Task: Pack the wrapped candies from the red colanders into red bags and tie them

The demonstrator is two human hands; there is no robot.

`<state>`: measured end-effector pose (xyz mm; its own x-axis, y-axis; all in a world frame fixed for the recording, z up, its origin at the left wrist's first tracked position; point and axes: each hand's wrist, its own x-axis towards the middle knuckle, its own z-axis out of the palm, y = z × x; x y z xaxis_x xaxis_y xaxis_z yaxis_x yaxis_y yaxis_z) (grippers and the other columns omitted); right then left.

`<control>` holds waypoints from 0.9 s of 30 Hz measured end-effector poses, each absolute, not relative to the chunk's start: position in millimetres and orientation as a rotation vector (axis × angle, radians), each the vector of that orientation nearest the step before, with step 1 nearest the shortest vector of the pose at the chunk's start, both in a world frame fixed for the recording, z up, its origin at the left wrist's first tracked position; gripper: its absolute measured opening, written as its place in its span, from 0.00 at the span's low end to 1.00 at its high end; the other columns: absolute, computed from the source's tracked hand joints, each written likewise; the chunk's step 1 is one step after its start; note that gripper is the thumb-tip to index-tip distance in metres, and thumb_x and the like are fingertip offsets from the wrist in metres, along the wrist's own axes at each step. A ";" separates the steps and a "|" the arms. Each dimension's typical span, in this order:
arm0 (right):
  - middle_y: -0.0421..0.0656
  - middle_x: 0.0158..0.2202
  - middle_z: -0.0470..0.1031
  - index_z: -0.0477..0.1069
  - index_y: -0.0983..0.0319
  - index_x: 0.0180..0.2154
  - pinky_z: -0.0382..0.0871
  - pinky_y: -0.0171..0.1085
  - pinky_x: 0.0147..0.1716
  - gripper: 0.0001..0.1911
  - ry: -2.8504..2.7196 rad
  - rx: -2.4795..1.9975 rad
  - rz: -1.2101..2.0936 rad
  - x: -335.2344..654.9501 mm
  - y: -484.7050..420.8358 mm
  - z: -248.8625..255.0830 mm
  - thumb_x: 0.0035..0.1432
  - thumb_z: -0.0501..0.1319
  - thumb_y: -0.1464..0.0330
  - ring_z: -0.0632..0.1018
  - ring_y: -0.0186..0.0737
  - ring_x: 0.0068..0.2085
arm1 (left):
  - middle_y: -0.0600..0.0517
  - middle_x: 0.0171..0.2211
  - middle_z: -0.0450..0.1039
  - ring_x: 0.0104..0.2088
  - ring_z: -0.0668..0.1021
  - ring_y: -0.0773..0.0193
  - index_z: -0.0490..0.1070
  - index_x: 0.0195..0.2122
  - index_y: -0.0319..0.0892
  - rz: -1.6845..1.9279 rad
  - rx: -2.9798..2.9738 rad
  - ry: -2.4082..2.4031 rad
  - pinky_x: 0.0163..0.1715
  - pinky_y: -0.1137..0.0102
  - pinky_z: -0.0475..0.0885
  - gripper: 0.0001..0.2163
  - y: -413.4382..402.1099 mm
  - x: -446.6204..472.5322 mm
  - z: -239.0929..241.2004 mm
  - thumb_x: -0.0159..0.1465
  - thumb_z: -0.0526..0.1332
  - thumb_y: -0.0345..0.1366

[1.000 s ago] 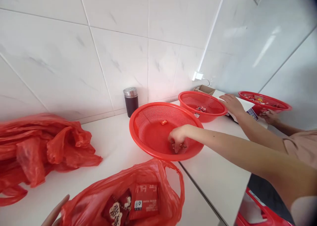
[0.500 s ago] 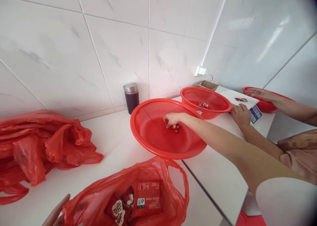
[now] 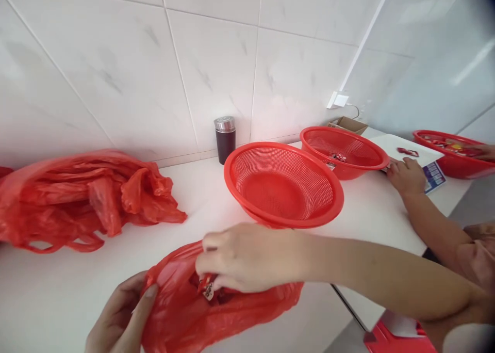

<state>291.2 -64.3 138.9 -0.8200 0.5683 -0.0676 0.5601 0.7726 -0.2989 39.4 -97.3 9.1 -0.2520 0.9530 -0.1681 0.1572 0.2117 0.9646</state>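
Observation:
A red plastic bag (image 3: 181, 311) lies at the front of the white table, its mouth facing up. My left hand (image 3: 121, 311) pinches the bag's left edge between thumb and fingers. Over the bag's mouth, my right hand (image 3: 242, 257) is closed on a small red printed packet (image 3: 208, 287), which my fingers partly cover. What else the bag contains is mostly hidden by the hand and the plastic. Just behind it stands a red perforated basket (image 3: 284, 188), and its mesh floor shows.
Crumpled red bags (image 3: 96, 198) lie on the left. A dark tumbler (image 3: 225, 139) stands by the wall. To the right are a second red basket (image 3: 344, 151) with small packets, a co-worker's hand (image 3: 406, 176) at its rim, and a red basin (image 3: 452, 162) holding colourful items.
My right hand has moved from the basket to the bag, with a packet in it. The packet seen in the basket is gone from there. My left hand now grips the bag edge more visibly.

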 end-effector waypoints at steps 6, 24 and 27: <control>0.44 0.49 0.75 0.60 0.56 0.60 0.67 0.32 0.34 0.26 -2.803 -1.076 0.842 275.4 -55.2 98.6 0.61 0.55 0.75 0.76 0.40 0.44 | 0.53 0.40 0.77 0.39 0.79 0.58 0.73 0.42 0.48 1.214 1.063 1.640 0.29 0.75 0.77 0.20 -105.8 47.9 27.8 0.53 0.65 0.54; 0.45 0.46 0.76 0.72 0.60 0.46 0.68 0.39 0.46 0.13 -2.454 -1.149 0.742 291.3 -68.2 98.8 0.64 0.53 0.76 0.76 0.38 0.46 | 0.54 0.34 0.76 0.33 0.78 0.60 0.73 0.38 0.46 1.265 1.025 1.614 0.28 0.72 0.74 0.19 -114.7 59.4 47.8 0.52 0.66 0.53; 0.44 0.44 0.76 0.73 0.61 0.45 0.68 0.39 0.45 0.14 -2.479 -1.168 0.650 296.4 -74.1 99.2 0.64 0.51 0.76 0.76 0.38 0.44 | 0.55 0.34 0.76 0.33 0.78 0.60 0.72 0.38 0.47 1.256 1.028 1.599 0.29 0.72 0.74 0.19 -114.4 57.7 46.0 0.52 0.66 0.54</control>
<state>296.4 -74.1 99.2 -0.6125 0.7848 0.0946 0.6374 0.5611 -0.5281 57.7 -114.4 46.0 -0.3143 0.9413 -0.1229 0.1034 0.1626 0.9813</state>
